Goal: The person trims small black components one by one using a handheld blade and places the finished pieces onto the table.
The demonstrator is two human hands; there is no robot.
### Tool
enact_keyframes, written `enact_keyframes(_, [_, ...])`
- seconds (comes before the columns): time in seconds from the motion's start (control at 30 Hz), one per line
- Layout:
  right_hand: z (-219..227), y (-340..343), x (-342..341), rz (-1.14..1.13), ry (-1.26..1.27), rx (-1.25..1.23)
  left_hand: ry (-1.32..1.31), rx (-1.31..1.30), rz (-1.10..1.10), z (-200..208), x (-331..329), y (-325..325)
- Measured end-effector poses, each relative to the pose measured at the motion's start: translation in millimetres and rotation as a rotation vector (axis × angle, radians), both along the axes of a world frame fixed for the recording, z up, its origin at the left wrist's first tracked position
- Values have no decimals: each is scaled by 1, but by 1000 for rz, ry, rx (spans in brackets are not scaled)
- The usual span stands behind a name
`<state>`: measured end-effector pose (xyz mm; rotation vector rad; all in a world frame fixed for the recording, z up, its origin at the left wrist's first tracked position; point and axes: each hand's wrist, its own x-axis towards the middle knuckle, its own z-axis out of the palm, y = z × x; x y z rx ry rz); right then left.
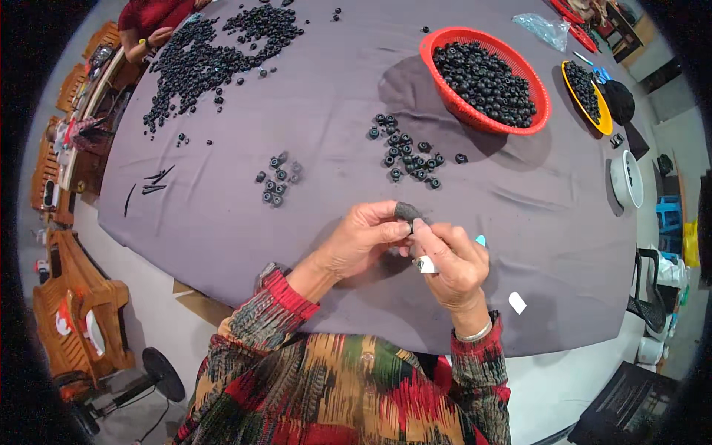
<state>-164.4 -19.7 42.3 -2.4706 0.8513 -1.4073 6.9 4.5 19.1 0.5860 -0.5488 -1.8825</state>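
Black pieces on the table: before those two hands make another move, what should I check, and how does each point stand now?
1. Left index fingertip wears its dark cover: ok.
2. Piece pinched between left hand and right hand identifiable: cannot tell, fingers hide it.
3. Loose black pieces beyond the hands, not touching them: ok.
4. Red basket standing, apart from both hands: ok.
5. Cloth free of scraps: not ok, a white scrap lies right of the right hand.

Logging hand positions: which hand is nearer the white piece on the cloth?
Right. The right hand is left of the white piece and a little forward; the left hand is farther left and forward.
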Motion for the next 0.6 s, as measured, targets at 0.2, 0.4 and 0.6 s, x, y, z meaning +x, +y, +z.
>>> enact_keyframes(0.2, [1, 3, 3, -17, 36, -61, 46, -11, 55, -2, -2, 3])
enact_keyframes(0.4, [2, 5, 4, -13, 2, -22, 73, 59, 125, -2, -1, 4])
enact_keyframes(0.6, [11, -3, -6, -8, 39, 236, 91, 8, 94, -3, 0, 1])
